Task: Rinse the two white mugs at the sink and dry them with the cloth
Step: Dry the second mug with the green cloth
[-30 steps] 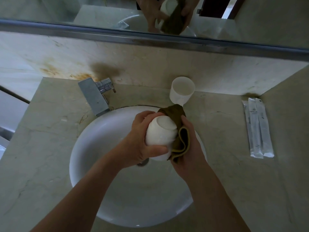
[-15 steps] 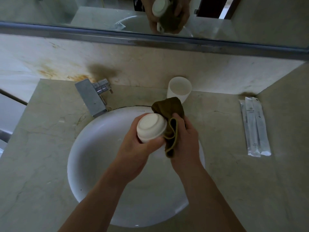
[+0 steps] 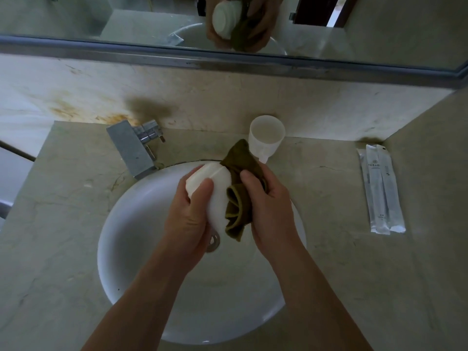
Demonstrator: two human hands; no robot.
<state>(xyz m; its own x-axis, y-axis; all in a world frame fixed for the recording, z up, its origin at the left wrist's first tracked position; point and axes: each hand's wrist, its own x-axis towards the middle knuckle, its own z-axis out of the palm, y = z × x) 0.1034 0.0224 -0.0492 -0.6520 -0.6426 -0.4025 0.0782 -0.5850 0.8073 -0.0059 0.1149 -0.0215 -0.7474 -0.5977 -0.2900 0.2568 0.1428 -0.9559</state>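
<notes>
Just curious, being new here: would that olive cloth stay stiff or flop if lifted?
Likely floppy: the olive cloth bunches into folds in the right hand. Probably light, as its loose end hangs down beside the white mug. Its matte surface suggests it would not slip easily.

**Layout at the sink**

The sink sits in the counter, with the faucet at its rear left rim. Above the basin, the left grip holds the first mug. The cloth, in the right grip, lies against that mug's right side. The second mug stands upright on the counter behind them (close to the back wall). The packets lie on the counter at far right. The mirror runs above the back wall.
</notes>
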